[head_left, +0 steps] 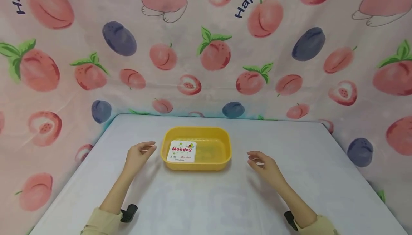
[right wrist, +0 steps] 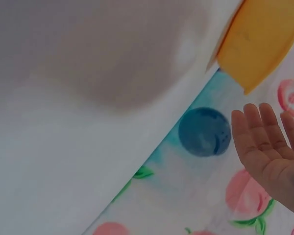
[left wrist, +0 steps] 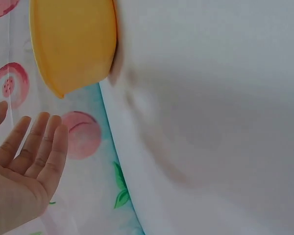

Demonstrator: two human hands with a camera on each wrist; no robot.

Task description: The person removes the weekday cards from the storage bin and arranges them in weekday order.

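A yellow plastic tray (head_left: 206, 166) stands on the white table, with a white card (head_left: 181, 151) printed "Monday" lying in its left part. My left hand (head_left: 139, 158) hovers just left of the tray, apart from it, fingers loosely bent toward it. On the other side, my right hand (head_left: 264, 167) is held a little away from the tray's right end, also with relaxed fingers. Both wrist views show the palms bare: the left hand (left wrist: 29, 171) and the right hand (right wrist: 269, 152) hold nothing, and the tray's outer wall (left wrist: 76, 44) appears beyond the fingers.
The white tabletop (head_left: 206, 202) spreads around the tray. Behind and beside it hangs a pink cloth (head_left: 206, 95) printed with peaches, plums and rabbits. A black band (head_left: 129, 213) sits at my left wrist and another black piece (head_left: 290, 220) at the right.
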